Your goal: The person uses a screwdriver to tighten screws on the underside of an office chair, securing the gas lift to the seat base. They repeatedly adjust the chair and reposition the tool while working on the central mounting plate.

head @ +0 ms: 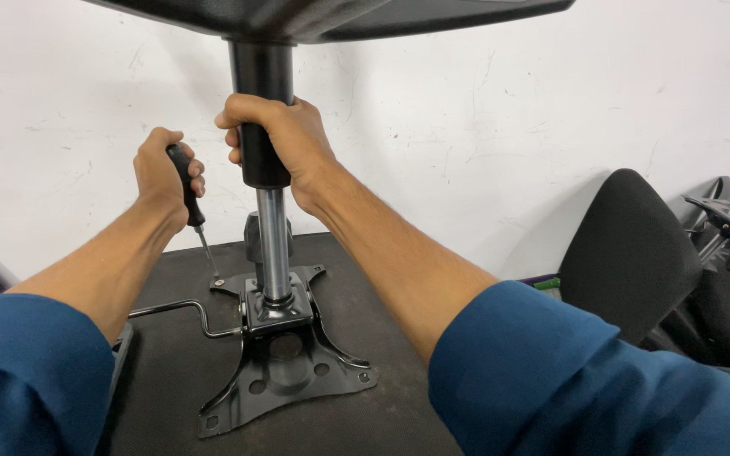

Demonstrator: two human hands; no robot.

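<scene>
Left hand (160, 173) clamped on a black-handled screwdriver (189, 203), tip down on a screw (219, 281) at the far-left corner of the black seat plate (285, 371). Right hand (285, 139) wrapped tight round the upright gas cylinder (265, 160), mid-scene.

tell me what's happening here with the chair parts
A person in blue sleeves works on an upturned office chair seat. The left hand grips a screwdriver, its tip down on a screw at a corner of the black metal plate. The right hand clasps the gas cylinder standing upright from that plate. More chair parts lean by the wall on the right.
</scene>
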